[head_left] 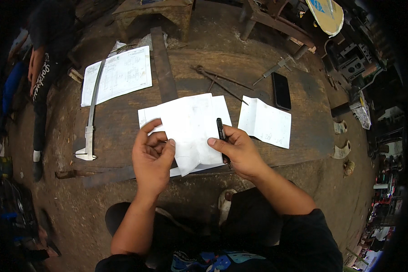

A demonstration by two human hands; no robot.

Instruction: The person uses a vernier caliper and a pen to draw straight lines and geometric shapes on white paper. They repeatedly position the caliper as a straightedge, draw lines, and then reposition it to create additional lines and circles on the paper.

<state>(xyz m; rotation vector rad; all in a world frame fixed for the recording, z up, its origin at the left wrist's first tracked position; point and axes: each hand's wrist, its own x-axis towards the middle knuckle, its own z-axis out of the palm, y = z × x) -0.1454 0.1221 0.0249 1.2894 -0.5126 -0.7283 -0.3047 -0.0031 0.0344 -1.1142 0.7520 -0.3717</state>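
Note:
A creased white sheet of paper (190, 129) is held up over the near middle of the wooden table. My left hand (153, 152) is at its left edge, fingers curled and thumb tip against the paper; part of the grip is hidden. On the other side, my right hand (240, 152) pinches the sheet under its thumb. A black marker pen (220, 129) stands upright between the fingers of that same hand. Beneath the held sheet lies more white paper (222, 109), mostly covered. Another folded sheet with handwriting (272, 122) rests just right of my right hand.
A vernier caliper (89, 131) lies partly over printed drawing sheets (122, 75) at left. Metal dividers (222, 81), a black phone (281, 91) and a smaller measuring tool (272, 70) sit farther back on the table (186, 63). Another person (43, 68) is at far left.

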